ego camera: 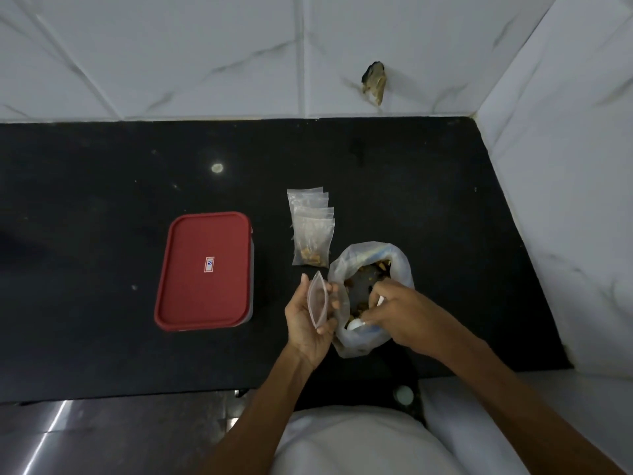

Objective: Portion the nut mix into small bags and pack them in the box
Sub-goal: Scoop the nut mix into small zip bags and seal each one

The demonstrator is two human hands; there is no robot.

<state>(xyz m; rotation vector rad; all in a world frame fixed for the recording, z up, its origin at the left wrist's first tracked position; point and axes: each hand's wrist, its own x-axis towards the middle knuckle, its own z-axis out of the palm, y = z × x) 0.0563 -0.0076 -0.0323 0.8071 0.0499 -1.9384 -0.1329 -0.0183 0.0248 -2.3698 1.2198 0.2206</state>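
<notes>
The left hand [308, 320] pinches a small bag [320, 299], mouth open. It looks thin, soft and light, so its top edges seem the best place to hold. The right hand [397, 311] grips a white spoon [356, 324] inside the crinkly big bag [401, 262] of bumpy nut mix [364, 269]. Farther back, filled bags [311, 234] lie on the black counter [102, 200]. The hard box [252, 286], red lid [202, 241] shut, sits left.

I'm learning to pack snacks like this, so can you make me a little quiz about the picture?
1. True or false: the red-lidded box is closed.
2. Which hand holds the empty small bag? A: left hand. B: right hand.
3. Fill in: the right hand dips a white ___ into the big nut mix bag.
Key: 1 true; 2 A; 3 spoon.
</notes>
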